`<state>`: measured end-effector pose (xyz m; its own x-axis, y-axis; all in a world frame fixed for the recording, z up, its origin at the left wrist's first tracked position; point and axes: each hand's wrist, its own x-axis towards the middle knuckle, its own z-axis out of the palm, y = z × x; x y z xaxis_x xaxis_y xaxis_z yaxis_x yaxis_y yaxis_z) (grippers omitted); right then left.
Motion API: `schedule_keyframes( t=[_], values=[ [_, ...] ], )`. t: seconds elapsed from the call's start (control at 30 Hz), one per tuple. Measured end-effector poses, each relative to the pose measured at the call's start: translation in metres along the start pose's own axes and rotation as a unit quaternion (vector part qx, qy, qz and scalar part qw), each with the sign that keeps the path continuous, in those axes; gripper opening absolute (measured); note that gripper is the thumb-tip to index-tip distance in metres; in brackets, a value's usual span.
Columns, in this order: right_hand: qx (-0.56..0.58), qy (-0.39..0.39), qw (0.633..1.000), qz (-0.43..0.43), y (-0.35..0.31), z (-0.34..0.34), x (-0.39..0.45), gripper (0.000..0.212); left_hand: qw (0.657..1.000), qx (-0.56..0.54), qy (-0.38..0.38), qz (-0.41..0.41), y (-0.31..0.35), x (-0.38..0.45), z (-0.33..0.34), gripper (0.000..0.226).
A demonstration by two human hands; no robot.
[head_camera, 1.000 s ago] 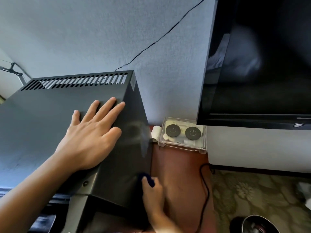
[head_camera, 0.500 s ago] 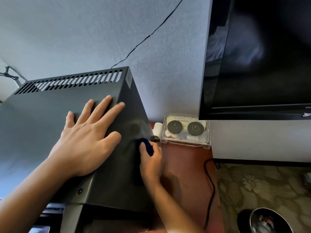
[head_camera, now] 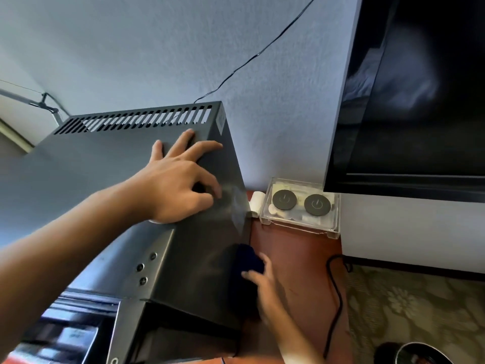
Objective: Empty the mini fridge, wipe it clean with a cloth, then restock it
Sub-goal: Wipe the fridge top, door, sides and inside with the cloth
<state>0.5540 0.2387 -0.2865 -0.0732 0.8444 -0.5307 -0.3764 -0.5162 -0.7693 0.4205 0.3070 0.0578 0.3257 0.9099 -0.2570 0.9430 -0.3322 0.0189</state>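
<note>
Cloth (head_camera: 248, 258) dropped lower down fridge (head_camera: 110, 164) side (right hand (head_camera: 265, 287) pressing).

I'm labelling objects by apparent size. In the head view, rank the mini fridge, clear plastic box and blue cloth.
1. mini fridge, largest by far
2. clear plastic box
3. blue cloth, partly hidden by the right hand

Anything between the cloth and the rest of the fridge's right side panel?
Nothing visible. The right hand presses the dark blue cloth flat on the fridge side panel, low down. The panel above it is bare. The left hand rests on the top, thumb over the edge. The clear box stands apart, by the wall.
</note>
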Motion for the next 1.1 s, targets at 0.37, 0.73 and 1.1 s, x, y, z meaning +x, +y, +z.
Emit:
schedule_keyframes(
  t=[0.37, 0.73, 1.1],
  values=[
    [-0.155, 0.044, 0.983, -0.089, -0.021, 0.031, 0.101, 0.051, 0.999, -0.023, 0.045, -0.006, 0.0, 0.004, 0.008, 0.058],
    [-0.103, 0.061, 0.982, -0.146, -0.118, 0.053, 0.172, 0.034, 0.998, -0.018, 0.055, -0.003, -0.003, 0.004, 0.007, 0.056],
    [-0.049, 0.011, 0.895, -0.444, -0.085, 0.088, -0.091, 0.039, 0.999, -0.019, 0.047, -0.006, 0.0, 0.003, 0.006, 0.059]
  ],
)
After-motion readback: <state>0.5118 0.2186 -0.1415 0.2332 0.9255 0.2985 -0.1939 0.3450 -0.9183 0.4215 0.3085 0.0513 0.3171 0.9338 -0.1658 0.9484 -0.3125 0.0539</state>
